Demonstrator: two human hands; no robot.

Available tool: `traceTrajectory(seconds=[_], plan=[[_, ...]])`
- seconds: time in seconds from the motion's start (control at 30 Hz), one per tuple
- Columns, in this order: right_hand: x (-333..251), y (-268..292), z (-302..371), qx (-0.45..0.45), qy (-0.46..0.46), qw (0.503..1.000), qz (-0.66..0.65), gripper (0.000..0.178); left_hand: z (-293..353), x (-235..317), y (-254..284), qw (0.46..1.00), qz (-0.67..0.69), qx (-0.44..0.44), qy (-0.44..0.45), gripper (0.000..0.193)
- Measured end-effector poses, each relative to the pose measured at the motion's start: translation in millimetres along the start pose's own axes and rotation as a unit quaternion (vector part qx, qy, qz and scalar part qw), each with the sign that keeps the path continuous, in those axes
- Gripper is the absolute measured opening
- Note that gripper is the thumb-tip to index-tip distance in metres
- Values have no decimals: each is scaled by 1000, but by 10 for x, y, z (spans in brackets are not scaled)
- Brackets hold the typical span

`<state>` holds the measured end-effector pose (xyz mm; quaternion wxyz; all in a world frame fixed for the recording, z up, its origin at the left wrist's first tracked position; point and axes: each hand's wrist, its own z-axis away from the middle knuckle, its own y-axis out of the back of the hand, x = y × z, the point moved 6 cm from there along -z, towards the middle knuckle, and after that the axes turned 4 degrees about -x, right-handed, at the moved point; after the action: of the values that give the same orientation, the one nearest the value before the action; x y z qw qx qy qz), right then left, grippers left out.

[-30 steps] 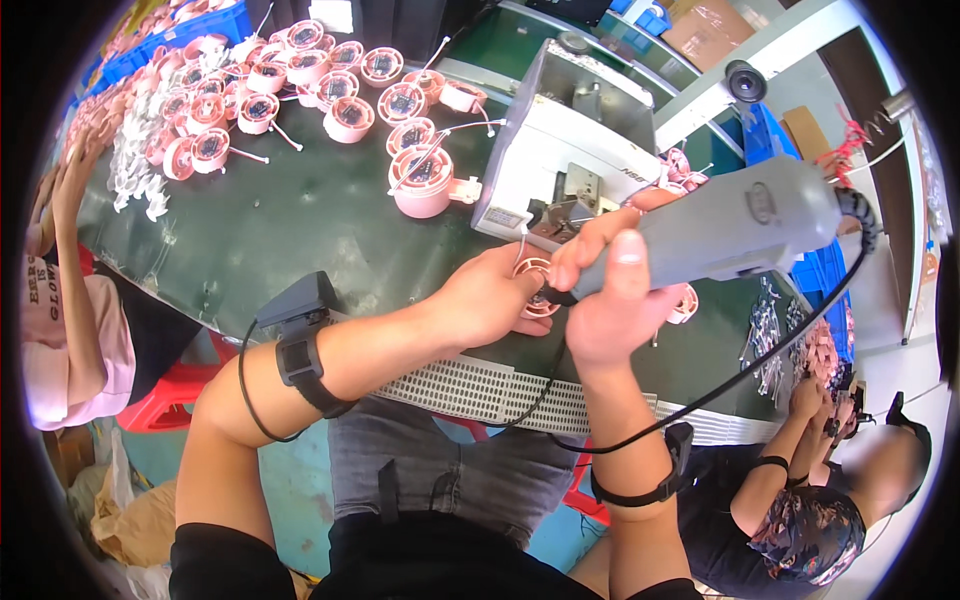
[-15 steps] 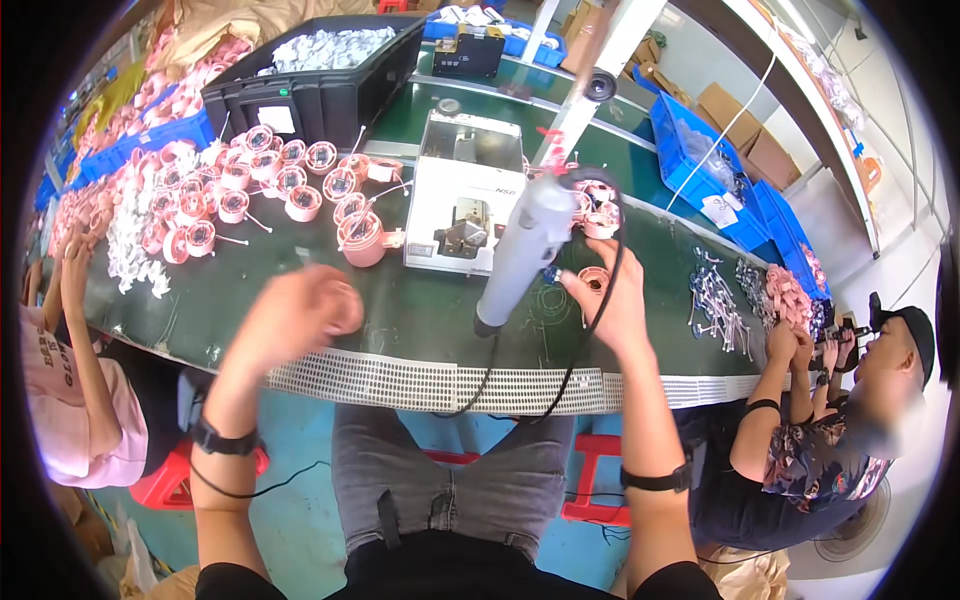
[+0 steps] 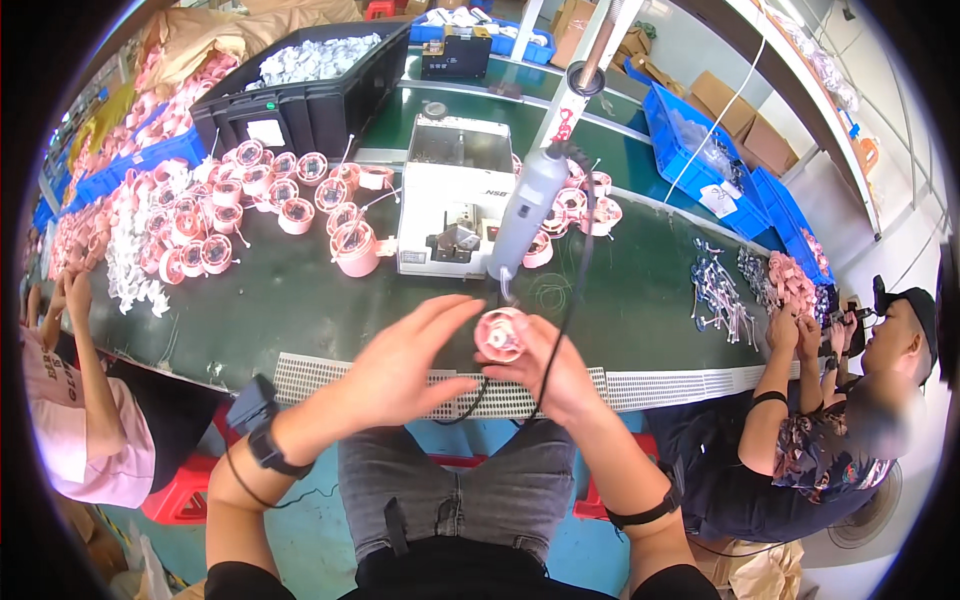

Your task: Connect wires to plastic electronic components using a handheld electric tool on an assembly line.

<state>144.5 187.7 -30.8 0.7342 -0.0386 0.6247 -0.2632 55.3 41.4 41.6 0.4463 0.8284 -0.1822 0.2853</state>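
My right hand [image 3: 556,372] is closed round a pink round housing [image 3: 500,335], its face turned up with a paler centre. My left hand [image 3: 415,355] is open, thumb and fingers spread, just left of the housing, with nothing visible in it. A grey electric screwdriver [image 3: 528,215] hangs over the table, its bit pointing down close above the housing. Whether the bit touches the housing I cannot tell. Behind it stands a white screw-feeder box [image 3: 450,190]. A pink housing with a side stub [image 3: 355,250] stands left of that box.
More pink housings [image 3: 215,205] cover the left of the green table [image 3: 290,305], before a black crate [image 3: 285,95] of white parts. Further housings [image 3: 572,203] stand behind the screwdriver. At right lie wired parts [image 3: 720,295] and blue bins [image 3: 700,165]. A co-worker sits on either side.
Both hands have come together under the screwdriver, the left moving right, the right moving left and nearer. The left hand, earlier closed round a blurred pink piece, is now open. The screwdriver is more upright.
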Motion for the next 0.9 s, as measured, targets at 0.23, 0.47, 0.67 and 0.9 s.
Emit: traceTrajectory(seconds=[0.23, 0.47, 0.67, 0.9], plan=[[-425, 98, -68, 180, 153, 867, 439, 32, -357, -211, -145, 993, 80, -87, -1, 46], [-530, -110, -244, 26, 215, 886, 410, 22, -325, -474, -6, 958, 273, -85, -17, 43], [-297, -140, -415, -52, 93, 967, 231, 23, -335, -503, 69, 952, 281, -77, -93, 35], [-259, -70, -340, -31, 156, 975, 154, 20, -289, -718, -67, 857, 506, -97, 22, 42]])
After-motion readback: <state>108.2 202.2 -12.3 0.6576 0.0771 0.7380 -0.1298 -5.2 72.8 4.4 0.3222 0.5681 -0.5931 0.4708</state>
